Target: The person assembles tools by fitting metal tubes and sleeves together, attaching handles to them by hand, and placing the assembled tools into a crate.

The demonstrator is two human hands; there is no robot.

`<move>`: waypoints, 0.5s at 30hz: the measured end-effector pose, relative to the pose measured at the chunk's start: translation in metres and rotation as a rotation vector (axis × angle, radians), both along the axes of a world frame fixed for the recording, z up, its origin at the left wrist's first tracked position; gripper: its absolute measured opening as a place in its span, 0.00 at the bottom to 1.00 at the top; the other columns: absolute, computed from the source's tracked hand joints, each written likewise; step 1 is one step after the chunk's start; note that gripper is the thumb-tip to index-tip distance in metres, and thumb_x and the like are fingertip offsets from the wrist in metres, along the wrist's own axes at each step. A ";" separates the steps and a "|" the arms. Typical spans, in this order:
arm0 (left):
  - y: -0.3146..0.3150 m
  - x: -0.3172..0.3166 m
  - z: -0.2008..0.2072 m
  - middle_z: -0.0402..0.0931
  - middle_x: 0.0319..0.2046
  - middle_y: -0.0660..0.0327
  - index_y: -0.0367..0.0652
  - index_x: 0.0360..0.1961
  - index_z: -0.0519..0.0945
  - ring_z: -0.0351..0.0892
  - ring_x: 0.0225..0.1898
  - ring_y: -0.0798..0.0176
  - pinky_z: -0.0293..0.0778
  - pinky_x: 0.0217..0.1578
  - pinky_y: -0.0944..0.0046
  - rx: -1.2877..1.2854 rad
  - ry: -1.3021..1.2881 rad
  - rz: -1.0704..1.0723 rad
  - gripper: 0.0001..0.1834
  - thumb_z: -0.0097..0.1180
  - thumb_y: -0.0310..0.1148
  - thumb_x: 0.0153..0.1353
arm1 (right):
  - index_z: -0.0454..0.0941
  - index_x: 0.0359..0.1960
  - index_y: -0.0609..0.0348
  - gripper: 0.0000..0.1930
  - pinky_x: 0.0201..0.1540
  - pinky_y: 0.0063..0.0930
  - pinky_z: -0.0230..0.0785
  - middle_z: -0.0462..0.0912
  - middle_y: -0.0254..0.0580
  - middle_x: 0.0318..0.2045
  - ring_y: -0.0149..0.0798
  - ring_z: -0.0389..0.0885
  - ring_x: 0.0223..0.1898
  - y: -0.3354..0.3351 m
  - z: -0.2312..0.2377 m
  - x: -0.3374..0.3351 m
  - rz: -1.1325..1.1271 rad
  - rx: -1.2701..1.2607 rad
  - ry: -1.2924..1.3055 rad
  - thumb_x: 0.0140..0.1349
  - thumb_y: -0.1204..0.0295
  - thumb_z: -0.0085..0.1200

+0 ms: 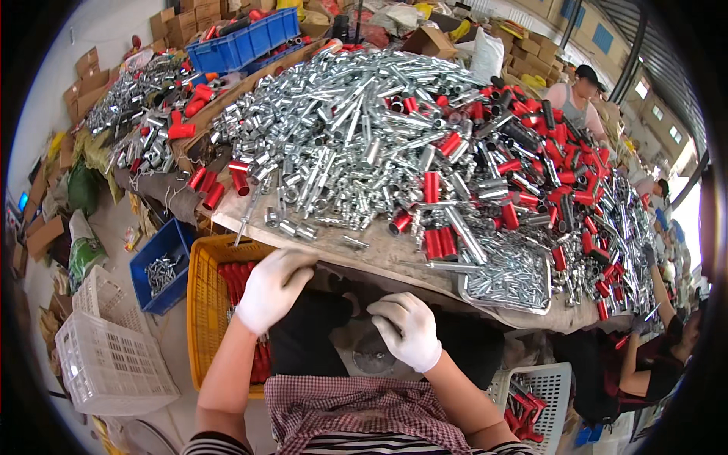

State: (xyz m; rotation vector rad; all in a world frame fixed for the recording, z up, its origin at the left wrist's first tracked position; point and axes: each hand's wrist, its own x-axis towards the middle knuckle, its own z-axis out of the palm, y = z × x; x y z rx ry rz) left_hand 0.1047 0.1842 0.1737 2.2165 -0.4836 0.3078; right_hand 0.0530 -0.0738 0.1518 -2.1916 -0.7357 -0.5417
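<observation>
Both hands wear white gloves. My left hand (274, 291) hangs just off the near table edge, above the yellow crate (199, 311). Its fingers curve loosely, the thumb stands a little apart, and no object shows in it. Over my lap is my right hand (410, 331), its fingers loosely bent toward the left and its thumb apart, with nothing visible in it. Ahead of both hands lies a big heap of shiny metal sockets and rods (341, 136). Several red sleeves (440, 243) lie near the table edge, beside a metal tray (504, 280) of small pins.
Red-handled parts fill the yellow crate. A blue bin (171, 258) of small metal pieces and white baskets (114, 364) stand at left. A grey basket (557, 387) with red-handled parts is at lower right. Co-workers sit at the far right (667, 356) and beyond the heap (580, 102).
</observation>
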 end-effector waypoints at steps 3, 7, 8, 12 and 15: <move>-0.027 0.033 0.011 0.79 0.42 0.49 0.39 0.45 0.82 0.78 0.46 0.44 0.73 0.50 0.53 0.220 -0.146 -0.034 0.14 0.56 0.31 0.58 | 0.83 0.34 0.61 0.07 0.41 0.35 0.75 0.83 0.45 0.34 0.48 0.82 0.36 -0.020 0.001 -0.024 -0.033 0.120 0.119 0.52 0.79 0.59; -0.047 0.058 0.019 0.79 0.39 0.52 0.43 0.43 0.82 0.77 0.47 0.46 0.73 0.51 0.53 0.368 -0.160 -0.103 0.12 0.56 0.33 0.59 | 0.82 0.37 0.65 0.07 0.43 0.30 0.75 0.83 0.47 0.36 0.44 0.83 0.38 -0.038 -0.008 -0.047 -0.008 0.317 0.325 0.58 0.79 0.55; -0.047 0.060 0.023 0.79 0.41 0.53 0.44 0.43 0.82 0.77 0.48 0.47 0.73 0.51 0.53 0.443 -0.192 -0.076 0.12 0.56 0.33 0.58 | 0.83 0.37 0.64 0.07 0.43 0.31 0.75 0.83 0.47 0.36 0.45 0.83 0.38 -0.040 -0.012 -0.050 -0.004 0.346 0.379 0.58 0.79 0.56; 0.007 0.085 0.041 0.80 0.42 0.52 0.41 0.44 0.83 0.79 0.48 0.47 0.73 0.52 0.55 0.385 -0.147 0.185 0.14 0.54 0.30 0.58 | 0.83 0.38 0.64 0.07 0.43 0.31 0.75 0.84 0.46 0.36 0.44 0.84 0.38 -0.048 -0.017 -0.061 0.012 0.414 0.507 0.60 0.78 0.55; 0.049 0.076 0.046 0.81 0.40 0.48 0.41 0.43 0.84 0.80 0.45 0.45 0.74 0.49 0.53 0.393 -0.111 0.325 0.13 0.54 0.31 0.58 | 0.84 0.39 0.63 0.08 0.43 0.29 0.74 0.84 0.46 0.35 0.41 0.83 0.37 -0.049 -0.021 -0.060 0.044 0.435 0.551 0.60 0.78 0.54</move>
